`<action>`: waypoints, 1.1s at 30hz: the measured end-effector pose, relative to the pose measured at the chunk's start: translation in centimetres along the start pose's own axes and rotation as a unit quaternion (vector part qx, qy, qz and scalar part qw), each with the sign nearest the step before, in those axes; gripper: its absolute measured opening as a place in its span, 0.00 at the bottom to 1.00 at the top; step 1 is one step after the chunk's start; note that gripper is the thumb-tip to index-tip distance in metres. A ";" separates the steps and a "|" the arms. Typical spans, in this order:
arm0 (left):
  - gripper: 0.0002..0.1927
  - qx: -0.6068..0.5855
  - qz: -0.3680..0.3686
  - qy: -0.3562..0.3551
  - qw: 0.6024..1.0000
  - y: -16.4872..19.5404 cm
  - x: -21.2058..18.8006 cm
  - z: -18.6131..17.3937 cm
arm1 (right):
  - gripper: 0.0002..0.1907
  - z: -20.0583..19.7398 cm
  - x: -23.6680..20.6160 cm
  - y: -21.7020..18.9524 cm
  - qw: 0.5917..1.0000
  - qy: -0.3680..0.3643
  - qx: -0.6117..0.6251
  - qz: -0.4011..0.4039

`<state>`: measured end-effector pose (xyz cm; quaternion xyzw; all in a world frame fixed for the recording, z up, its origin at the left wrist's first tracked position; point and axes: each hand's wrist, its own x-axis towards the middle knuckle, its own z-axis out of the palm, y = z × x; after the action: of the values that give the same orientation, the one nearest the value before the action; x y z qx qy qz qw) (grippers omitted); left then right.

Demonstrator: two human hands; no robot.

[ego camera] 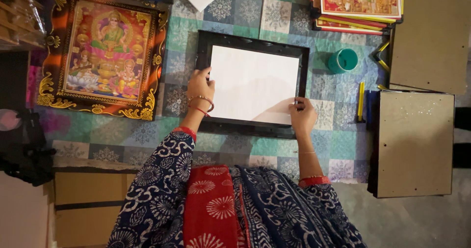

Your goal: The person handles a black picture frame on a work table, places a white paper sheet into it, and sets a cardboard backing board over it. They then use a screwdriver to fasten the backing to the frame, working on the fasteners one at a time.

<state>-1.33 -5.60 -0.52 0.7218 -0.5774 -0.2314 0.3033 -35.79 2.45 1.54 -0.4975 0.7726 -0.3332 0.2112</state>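
Two hands (pixel 200 87) (pixel 302 115) on black frame (pixel 251 41)

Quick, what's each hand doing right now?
Left hand: fingers on the white sheet at the black frame's left edge.
Right hand: pressing the sheet's lower right corner.

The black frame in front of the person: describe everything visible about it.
The black frame is a rectangular picture frame with a narrow, glossy dark border, lying flat on the patterned teal cloth. A plain white sheet fills its opening; no picture shows. Its long sides run left to right, slightly skewed to the cloth's pattern. The left hand rests on its left edge, fingers on the sheet's side. The right hand presses the sheet's lower right corner, casting a shadow there. Nothing else touches it.
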 end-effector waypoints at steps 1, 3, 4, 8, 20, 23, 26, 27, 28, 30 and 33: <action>0.23 -0.002 -0.007 -0.002 1.000 0.0 0.1 0.0 | 0.14 0.0 0.0 -0.1 1.000 -0.001 0.000 0.003; 0.22 -0.007 -0.021 -0.007 1.000 0.0 0.1 0.0 | 0.15 0.0 0.1 -0.3 1.000 -0.002 0.006 0.007; 0.22 -0.005 -0.017 -0.004 1.000 0.0 0.1 0.0 | 0.15 0.0 0.1 -0.4 1.000 -0.005 0.011 0.008; 0.22 -0.009 -0.008 -0.001 1.000 -0.1 0.2 0.0 | 0.15 0.0 0.2 -0.6 1.000 -0.003 0.004 -0.001; 0.22 -0.016 0.016 0.007 1.000 -0.2 0.3 0.2 | 0.15 -0.2 0.4 -0.2 1.000 0.003 0.002 -0.012; 0.22 -0.033 0.005 -0.002 0.999 0.0 0.4 0.0 | 0.16 -0.3 0.6 -0.5 1.000 -0.001 -0.009 -0.025; 0.22 -0.032 0.004 -0.005 0.999 0.6 0.3 -0.2 | 0.15 -0.6 0.6 -0.9 1.000 -0.007 -0.004 0.011; 0.22 -0.028 0.007 -0.003 1.000 0.9 0.3 -0.3 | 0.16 -0.8 0.6 -1.0 1.000 -0.005 -0.006 0.006; 0.21 -0.028 0.003 -0.006 1.000 1.2 0.2 -0.4 | 0.16 -1.0 0.6 -1.1 1.000 -0.003 -0.008 0.001; 0.19 -0.027 -0.007 -0.011 1.000 1.8 0.2 -0.5 | 0.16 -1.3 0.5 -1.3 1.000 0.001 -0.011 -0.008; 0.19 -0.021 -0.020 -0.007 1.000 2.4 0.1 -0.7 | 0.16 -1.6 0.5 -1.6 1.000 0.002 -0.010 -0.017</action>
<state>-2.50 -5.94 1.62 0.7250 -0.5603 -0.2544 0.3094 -36.11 2.02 3.81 -0.5118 0.7679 -0.3297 0.1992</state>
